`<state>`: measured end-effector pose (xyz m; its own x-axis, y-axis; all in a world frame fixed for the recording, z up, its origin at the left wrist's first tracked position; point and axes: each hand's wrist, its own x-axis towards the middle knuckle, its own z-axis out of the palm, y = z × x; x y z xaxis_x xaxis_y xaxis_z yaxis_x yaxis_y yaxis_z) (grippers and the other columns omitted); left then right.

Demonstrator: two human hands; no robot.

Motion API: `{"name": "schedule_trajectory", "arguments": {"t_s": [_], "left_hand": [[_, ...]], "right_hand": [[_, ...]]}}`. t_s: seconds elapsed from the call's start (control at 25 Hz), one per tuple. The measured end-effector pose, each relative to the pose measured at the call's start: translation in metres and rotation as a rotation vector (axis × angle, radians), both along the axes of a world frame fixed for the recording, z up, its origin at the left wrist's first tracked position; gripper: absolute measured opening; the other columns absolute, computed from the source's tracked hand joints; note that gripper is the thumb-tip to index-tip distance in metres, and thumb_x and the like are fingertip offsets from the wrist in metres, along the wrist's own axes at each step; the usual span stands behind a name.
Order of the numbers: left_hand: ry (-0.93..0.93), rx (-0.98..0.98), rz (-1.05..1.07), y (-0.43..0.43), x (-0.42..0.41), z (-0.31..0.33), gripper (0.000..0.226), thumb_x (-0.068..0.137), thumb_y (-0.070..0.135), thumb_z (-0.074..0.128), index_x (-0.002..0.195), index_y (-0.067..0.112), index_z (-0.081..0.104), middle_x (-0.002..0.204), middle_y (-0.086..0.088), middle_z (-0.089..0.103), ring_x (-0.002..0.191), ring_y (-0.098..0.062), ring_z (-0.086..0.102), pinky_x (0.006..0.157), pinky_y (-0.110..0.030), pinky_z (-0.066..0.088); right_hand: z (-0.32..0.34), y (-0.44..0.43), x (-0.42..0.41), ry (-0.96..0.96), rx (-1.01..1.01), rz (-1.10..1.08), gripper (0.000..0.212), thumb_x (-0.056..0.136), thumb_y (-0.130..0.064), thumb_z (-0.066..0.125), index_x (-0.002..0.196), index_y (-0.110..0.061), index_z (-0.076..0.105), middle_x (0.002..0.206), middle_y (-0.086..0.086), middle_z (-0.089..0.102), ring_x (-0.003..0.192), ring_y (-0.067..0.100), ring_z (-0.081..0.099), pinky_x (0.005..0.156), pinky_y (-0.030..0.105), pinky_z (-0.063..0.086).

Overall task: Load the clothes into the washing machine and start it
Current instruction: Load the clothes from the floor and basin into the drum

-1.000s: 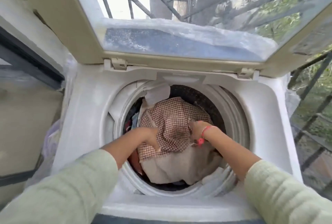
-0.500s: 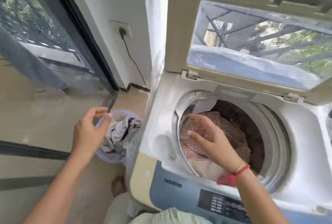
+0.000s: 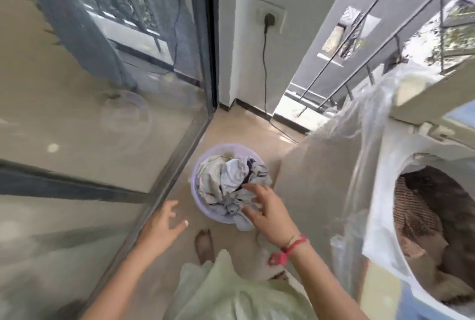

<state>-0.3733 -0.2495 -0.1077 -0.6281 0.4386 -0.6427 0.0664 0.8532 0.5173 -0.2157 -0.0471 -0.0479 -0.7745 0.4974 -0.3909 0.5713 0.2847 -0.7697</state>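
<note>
A pale lilac laundry basket [image 3: 199, 206] stands on the floor, heaped with crumpled white and dark clothes [image 3: 231, 181]. My right hand [image 3: 267, 211], with a red band on the wrist, lies on the near side of the heap, fingers spread and curling into the cloth. My left hand [image 3: 164, 227] hovers open left of the basket, holding nothing. At the right edge the white top-loading washing machine [image 3: 380, 191] has its lid up; a red-checked cloth [image 3: 408, 206] and a beige garment lie in its drum.
A glass sliding door [image 3: 102, 127] with a dark frame runs along the left. A black cord hangs from a wall socket [image 3: 270, 19] down to the floor behind the basket. Clear plastic sheeting [image 3: 359, 139] drapes the machine's side. My bare foot [image 3: 204, 245] is beside the basket.
Both hands have left the drum. The view has swung left and down to the basket, and my right hand has come over onto the clothes in it.
</note>
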Motion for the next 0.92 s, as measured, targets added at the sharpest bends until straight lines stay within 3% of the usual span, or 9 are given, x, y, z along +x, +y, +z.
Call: {"name": "schedule_trajectory", "arguments": {"t_s": [0.16,0.28,0.4,0.48,0.6,0.68,0.8,0.92], "left_hand": [[-0.044,-0.133,-0.014,-0.032,-0.03,-0.063,0.039,0.082,0.021,0.07,0.118,0.011,0.057,0.111,-0.01,0.064,0.108,-0.024,0.059,0.084,-0.028,0.039],[-0.079,-0.224,-0.025,-0.032,-0.04,-0.132,0.041,0.082,0.024,0.069,0.12,0.013,0.055,0.11,-0.012,0.067,0.103,-0.026,0.062,0.086,-0.033,0.044],[-0.033,-0.267,-0.111,-0.012,-0.05,-0.203,0.044,0.08,0.024,0.069,0.121,0.016,0.054,0.111,-0.011,0.066,0.103,-0.03,0.061,0.087,-0.041,0.047],[0.022,-0.208,-0.216,0.013,-0.051,-0.243,0.045,0.078,0.022,0.069,0.121,0.016,0.054,0.112,-0.013,0.062,0.105,-0.034,0.058,0.088,-0.046,0.046],[0.151,-0.11,-0.415,0.059,-0.05,-0.278,0.049,0.083,0.022,0.064,0.129,0.017,0.049,0.123,-0.006,0.051,0.116,-0.032,0.048,0.096,-0.045,0.039],[0.207,-0.076,-0.475,0.082,-0.05,-0.297,0.055,0.086,0.024,0.059,0.137,0.019,0.039,0.135,-0.003,0.041,0.129,-0.027,0.036,0.102,-0.042,0.032],[0.22,-0.063,-0.414,0.094,-0.053,-0.317,0.067,0.082,0.028,0.064,0.14,0.019,0.032,0.139,-0.006,0.034,0.132,-0.028,0.032,0.103,-0.044,0.033],[0.258,-0.019,-0.412,0.098,-0.054,-0.319,0.084,0.073,0.039,0.074,0.142,0.019,0.03,0.14,-0.007,0.03,0.134,-0.029,0.028,0.106,-0.046,0.033]], "right_hand": [[-0.095,-0.006,-0.062,-0.329,-0.059,-0.09,0.04,0.087,-0.018,0.059,0.126,-0.013,0.053,0.125,0.013,0.051,0.113,0.028,0.052,0.092,0.028,0.038],[-0.177,0.003,-0.079,-0.496,-0.085,-0.153,0.037,0.087,-0.017,0.058,0.123,-0.01,0.057,0.126,0.017,0.053,0.115,0.032,0.052,0.093,0.03,0.038],[-0.248,0.026,-0.087,-0.51,-0.045,-0.227,0.036,0.084,-0.01,0.056,0.119,-0.007,0.059,0.123,0.019,0.056,0.111,0.035,0.054,0.091,0.034,0.042],[-0.294,0.047,-0.094,-0.468,0.04,-0.226,0.044,0.083,-0.006,0.055,0.126,-0.008,0.052,0.127,0.018,0.048,0.111,0.036,0.052,0.092,0.037,0.043],[-0.345,0.074,-0.096,-0.47,0.286,-0.042,0.065,0.082,-0.004,0.057,0.141,-0.02,0.034,0.142,0.013,0.031,0.12,0.036,0.042,0.095,0.043,0.044],[-0.37,0.086,-0.093,-0.5,0.424,0.078,0.068,0.081,-0.006,0.06,0.141,-0.024,0.035,0.137,0.014,0.035,0.115,0.038,0.044,0.091,0.044,0.045],[-0.378,0.096,-0.091,-0.406,0.402,-0.014,0.038,0.081,-0.012,0.064,0.119,-0.016,0.059,0.115,0.013,0.049,0.099,0.036,0.051,0.083,0.043,0.048],[-0.37,0.093,-0.095,-0.268,0.524,-0.134,0.012,0.08,-0.009,0.061,0.091,-0.007,0.063,0.1,0.015,0.056,0.087,0.037,0.055,0.068,0.042,0.048]]}}
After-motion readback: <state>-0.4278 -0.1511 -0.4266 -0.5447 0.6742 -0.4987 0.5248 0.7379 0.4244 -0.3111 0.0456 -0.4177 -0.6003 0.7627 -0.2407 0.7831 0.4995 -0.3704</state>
